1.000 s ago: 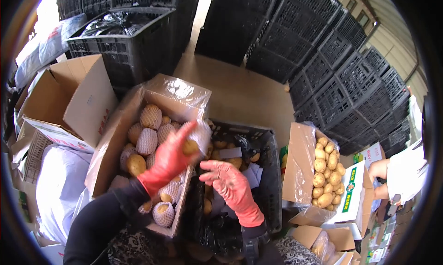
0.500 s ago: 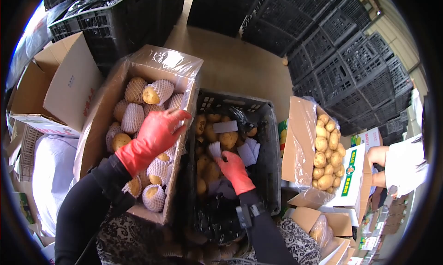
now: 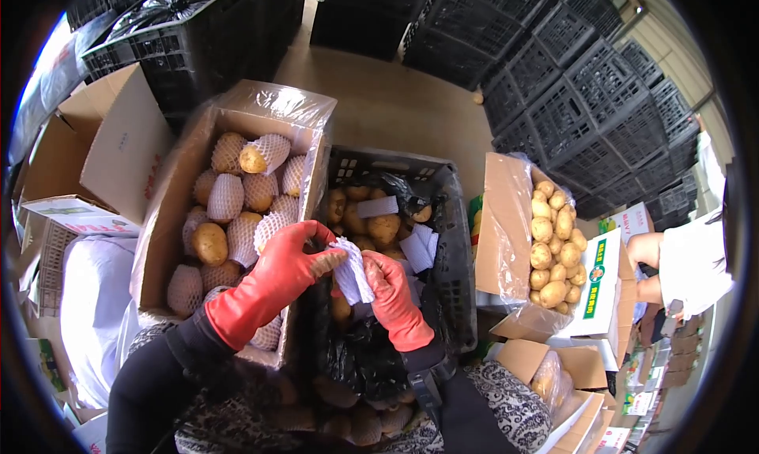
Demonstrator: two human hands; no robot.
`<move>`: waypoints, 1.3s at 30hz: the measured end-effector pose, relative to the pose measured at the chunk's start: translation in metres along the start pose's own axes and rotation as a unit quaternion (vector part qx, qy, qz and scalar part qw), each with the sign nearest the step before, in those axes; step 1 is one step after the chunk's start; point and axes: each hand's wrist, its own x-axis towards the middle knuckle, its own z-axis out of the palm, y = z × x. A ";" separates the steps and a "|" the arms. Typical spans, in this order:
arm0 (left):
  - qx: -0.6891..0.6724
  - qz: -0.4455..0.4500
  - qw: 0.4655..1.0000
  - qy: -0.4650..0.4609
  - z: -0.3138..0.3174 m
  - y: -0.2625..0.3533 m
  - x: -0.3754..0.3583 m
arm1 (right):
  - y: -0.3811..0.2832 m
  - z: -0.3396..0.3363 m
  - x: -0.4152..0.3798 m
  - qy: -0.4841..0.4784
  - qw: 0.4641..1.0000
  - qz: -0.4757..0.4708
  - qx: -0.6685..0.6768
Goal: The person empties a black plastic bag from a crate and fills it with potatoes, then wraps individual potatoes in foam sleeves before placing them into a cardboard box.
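Observation:
A white foam net sleeve (image 3: 353, 274), still narrow and bunched, is pinched between my two red-gloved hands. My left hand (image 3: 277, 276) grips its left side with thumb and fingers. From the right, my right hand (image 3: 393, 300) closes on its other edge. Below them stands a black plastic crate (image 3: 466, 280) with loose potatoes (image 3: 384, 228), flat foam sleeves (image 3: 419, 247) and black plastic film. To the left, a plastic-lined cardboard box (image 3: 178, 217) holds several potatoes in foam nets (image 3: 225, 197). One potato (image 3: 209, 244) there shows mostly bare skin.
At right, an open carton (image 3: 502, 233) is filled with bare potatoes (image 3: 557, 252). Stacked black crates (image 3: 569, 114) line the back. An open cardboard box (image 3: 111, 150) stands at left. A person in white (image 3: 692, 272) is at the far right.
My left hand has come from above the netted potatoes toward the crate. My right hand has lifted a foam sleeve from the crate, and both hands now hold it.

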 end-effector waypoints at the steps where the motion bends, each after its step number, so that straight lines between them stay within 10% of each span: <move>1: -0.062 -0.031 0.998 -0.001 -0.001 -0.001 -0.003 | 0.009 -0.003 0.003 0.000 1.000 -0.007 0.002; 5: -0.096 -0.046 0.994 0.006 -0.006 0.011 -0.019 | 0.078 -0.055 0.039 0.090 0.983 0.050 -0.152; 8: -0.032 0.017 0.999 -0.033 0.004 0.000 -0.026 | 0.150 -0.088 0.035 -0.019 0.827 0.182 -0.531; 10: 0.123 0.160 0.979 -0.010 0.011 0.002 -0.030 | 0.178 -0.089 0.023 -0.089 0.763 0.232 -0.597; 15: 0.197 0.200 0.960 -0.004 0.018 0.000 -0.030 | 0.201 -0.086 0.032 -0.070 0.752 0.219 -0.618; 21: 0.160 0.221 0.961 0.043 -0.006 -0.002 -0.017 | 0.158 -0.107 0.046 0.206 0.916 0.107 -0.326; 23: 0.203 0.237 0.945 0.095 -0.012 0.000 -0.013 | 0.127 -0.110 0.030 0.167 0.982 0.086 -0.021; 28: 0.356 0.278 0.882 0.136 -0.015 -0.007 0.000 | 0.061 -0.069 -0.020 0.039 0.904 0.094 0.416; 31: 0.377 0.309 0.864 0.124 -0.005 -0.015 -0.003 | 0.034 -0.041 -0.036 -0.022 0.881 0.078 0.466; 33: 0.116 0.157 0.980 0.046 -0.001 0.003 -0.017 | 0.029 -0.030 -0.042 -0.025 0.882 0.059 0.466; 35: -0.180 0.008 0.984 -0.007 0.004 0.011 -0.027 | 0.024 -0.023 -0.046 -0.040 0.894 0.029 0.444; 38: -0.256 0.081 0.963 -0.024 0.019 -0.024 -0.014 | 0.019 -0.018 -0.052 0.006 0.909 0.003 0.418; 39: -0.086 0.121 0.989 -0.002 0.015 -0.033 -0.010 | 0.012 -0.012 -0.054 0.034 0.909 0.004 0.416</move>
